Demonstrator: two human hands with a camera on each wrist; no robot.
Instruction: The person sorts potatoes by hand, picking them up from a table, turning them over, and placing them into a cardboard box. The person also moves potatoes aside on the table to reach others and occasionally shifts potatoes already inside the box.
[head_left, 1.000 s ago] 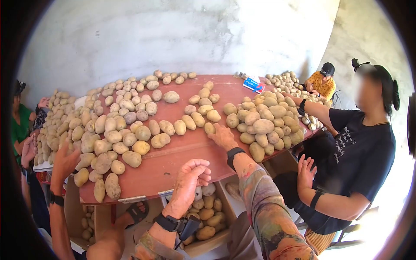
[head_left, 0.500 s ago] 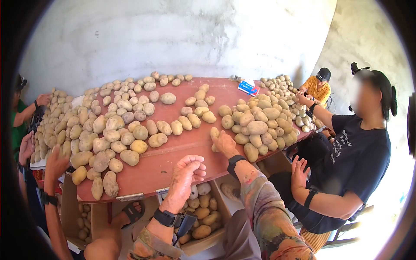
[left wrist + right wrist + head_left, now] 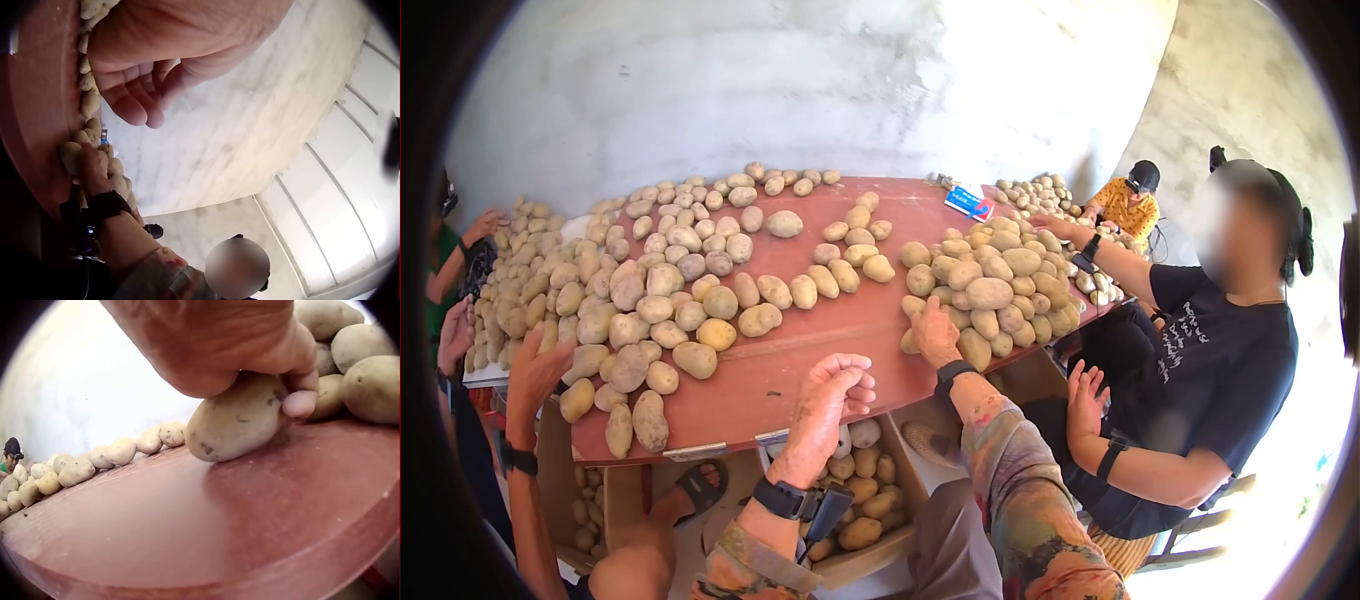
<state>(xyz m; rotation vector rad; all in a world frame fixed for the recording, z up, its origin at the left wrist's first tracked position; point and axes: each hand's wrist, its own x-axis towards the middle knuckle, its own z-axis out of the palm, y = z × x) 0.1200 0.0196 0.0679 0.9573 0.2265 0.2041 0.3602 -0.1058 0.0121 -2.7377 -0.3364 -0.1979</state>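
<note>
My right hand (image 3: 937,335) grips a potato (image 3: 234,422), its fingers curled over the top and far end. The potato is close over the red tabletop (image 3: 144,531), right beside a heaped pile of potatoes (image 3: 1000,292). In the right wrist view, dark spots mark its pale skin. My left hand (image 3: 825,402) hangs above the table's front edge with fingers loosely curled and nothing in them. Seen from the left wrist, the same fingers (image 3: 128,109) hang away from any potato.
A wide spread of potatoes (image 3: 630,285) covers the table's left side. A short row (image 3: 803,291) lies mid-table. Below the front edge stands a cardboard box (image 3: 905,465) of potatoes. A person in black (image 3: 1200,350) sits right, reaching past the pile; another person's hand (image 3: 535,375) is at left.
My right hand has moved right with the potato, from the middle of the table to the pile's near left side. My left hand stays about where it was.
</note>
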